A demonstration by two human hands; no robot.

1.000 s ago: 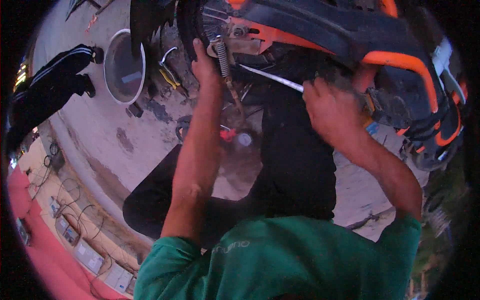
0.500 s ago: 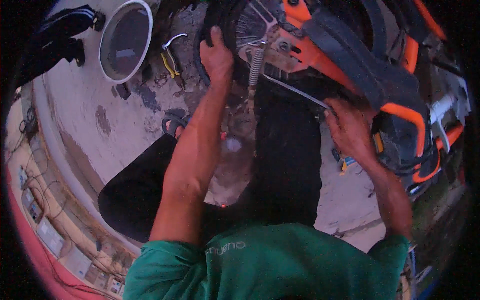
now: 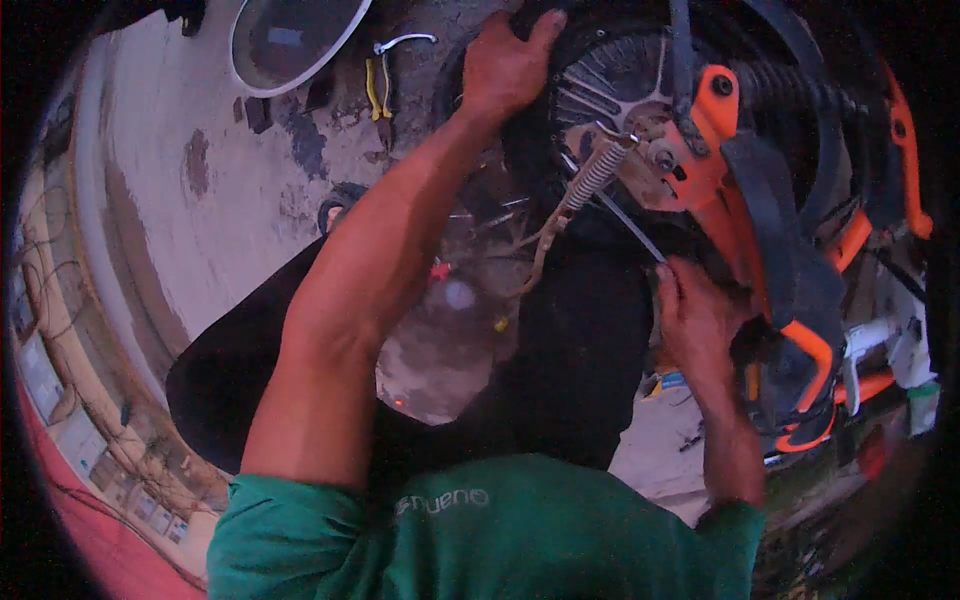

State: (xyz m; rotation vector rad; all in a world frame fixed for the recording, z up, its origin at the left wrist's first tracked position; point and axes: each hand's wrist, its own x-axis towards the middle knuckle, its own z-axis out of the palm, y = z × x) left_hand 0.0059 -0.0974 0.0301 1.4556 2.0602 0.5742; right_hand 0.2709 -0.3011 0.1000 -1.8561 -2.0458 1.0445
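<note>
A motorbike wheel with a black tyre (image 3: 530,150) and metal spokes (image 3: 597,88) fills the upper middle. My left hand (image 3: 508,70) grips the tyre, its thumb lying over the top and the other fingers partly hidden. My right hand (image 3: 695,310) is closed round one end of a thin metal rod (image 3: 628,222), whose far end reaches the wheel's near side; its tip is hard to make out. A coil spring (image 3: 592,180) slants beside the rod, joined to a rusty stand leg (image 3: 545,250). An orange swingarm (image 3: 730,235) runs from the wheel hub toward the right.
Yellow-handled pliers (image 3: 377,88) lie on the concrete floor (image 3: 240,210), left of the wheel. A pale-rimmed basin (image 3: 262,93) of dark liquid stands beyond. Black and orange bodywork (image 3: 790,260) is close to my right arm. Power strips and cables (image 3: 85,440) line the left edge.
My view has shifted and turned a little. My left hand now sits farther up the tyre. The spring slants more than before, and my right hand still holds the rod.
</note>
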